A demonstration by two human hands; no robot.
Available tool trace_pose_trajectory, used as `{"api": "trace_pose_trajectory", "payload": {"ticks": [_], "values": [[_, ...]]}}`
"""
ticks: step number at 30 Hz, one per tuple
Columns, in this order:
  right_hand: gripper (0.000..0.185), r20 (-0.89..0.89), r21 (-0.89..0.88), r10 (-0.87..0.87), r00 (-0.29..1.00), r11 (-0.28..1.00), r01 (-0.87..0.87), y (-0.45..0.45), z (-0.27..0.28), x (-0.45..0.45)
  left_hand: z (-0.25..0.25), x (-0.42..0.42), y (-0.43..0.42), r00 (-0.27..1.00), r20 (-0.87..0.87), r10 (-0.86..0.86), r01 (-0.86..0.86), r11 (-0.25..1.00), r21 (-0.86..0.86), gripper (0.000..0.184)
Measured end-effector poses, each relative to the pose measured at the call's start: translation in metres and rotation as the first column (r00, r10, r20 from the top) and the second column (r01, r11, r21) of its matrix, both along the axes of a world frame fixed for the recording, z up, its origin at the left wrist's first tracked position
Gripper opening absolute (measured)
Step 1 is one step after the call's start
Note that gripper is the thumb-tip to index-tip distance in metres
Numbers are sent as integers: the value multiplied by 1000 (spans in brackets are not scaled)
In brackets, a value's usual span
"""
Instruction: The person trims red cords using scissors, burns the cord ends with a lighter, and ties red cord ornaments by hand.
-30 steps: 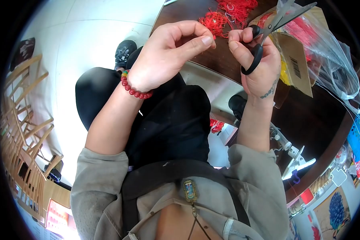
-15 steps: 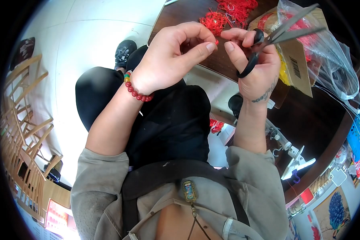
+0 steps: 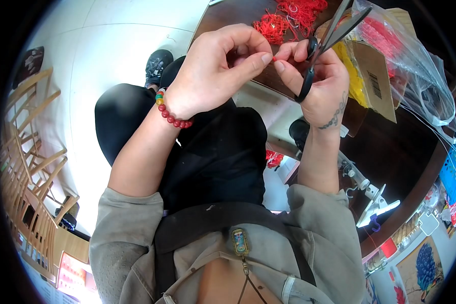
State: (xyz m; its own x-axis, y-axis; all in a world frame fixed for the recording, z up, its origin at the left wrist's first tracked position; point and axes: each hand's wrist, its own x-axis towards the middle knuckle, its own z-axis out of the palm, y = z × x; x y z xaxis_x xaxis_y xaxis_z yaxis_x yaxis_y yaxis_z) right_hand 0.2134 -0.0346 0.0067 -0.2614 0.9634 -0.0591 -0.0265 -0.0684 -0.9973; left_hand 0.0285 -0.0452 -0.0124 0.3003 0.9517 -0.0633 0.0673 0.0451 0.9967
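Right hand (image 3: 325, 90) and scissors (image 3: 320, 48) have been brought leftward, nearer the left hand (image 3: 215, 71). Between the hands, a red piece (image 3: 274, 59) is pinched by the left fingertips; the scissors are held hooked on the right fingers, whose grip on the piece cannot be told. A barcode (image 3: 374, 85) is borne by the carton (image 3: 382, 104).

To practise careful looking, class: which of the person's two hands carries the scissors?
The right hand: it holds the black-handled scissors. The left hand has no scissors, but a beaded bracelet at its wrist.
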Motion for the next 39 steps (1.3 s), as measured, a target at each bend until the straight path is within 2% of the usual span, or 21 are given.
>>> {"api": "trace_pose_trajectory", "payload": {"ticks": [3,6,9,12,15,21,27,30,36,39], "values": [[22,-91,-52,9,996,999,-14,0,-2,2,0,0,0,1000,21,-6,6,1000,-1,8],[23,-161,-31,-16,987,999,11,3,-6,4,-1,0,0,999,27,-23,22,1000,21,7],[25,-173,-6,63,983,998,-65,8,-11,8,0,0,0,999,12,-36,35,998,44,7],[27,-250,-56,137,959,986,-155,9,-15,11,-1,0,0,998,41,-52,49,997,59,7],[30,-318,-16,180,931,981,-195,12,-21,11,-4,1,1,997,61,-55,51,997,57,7],[31,-328,-69,193,925,971,-227,13,-19,11,-2,0,1,995,47,-89,86,995,50,8],[29,-234,-82,222,947,966,-247,16,-16,14,-3,1,1,993,79,-90,90,996,8,8],[29,-240,-80,204,949,970,-229,15,-20,14,-2,2,2,991,100,-94,96,995,-17,9],[29,-455,-193,125,882,953,-235,10,-28,13,-1,4,2,953,279,-117,149,984,-97,11],[29,-526,-225,99,845,941,-251,9,-32,13,2,3,2,947,296,-123,161,981,-109,12]]}}
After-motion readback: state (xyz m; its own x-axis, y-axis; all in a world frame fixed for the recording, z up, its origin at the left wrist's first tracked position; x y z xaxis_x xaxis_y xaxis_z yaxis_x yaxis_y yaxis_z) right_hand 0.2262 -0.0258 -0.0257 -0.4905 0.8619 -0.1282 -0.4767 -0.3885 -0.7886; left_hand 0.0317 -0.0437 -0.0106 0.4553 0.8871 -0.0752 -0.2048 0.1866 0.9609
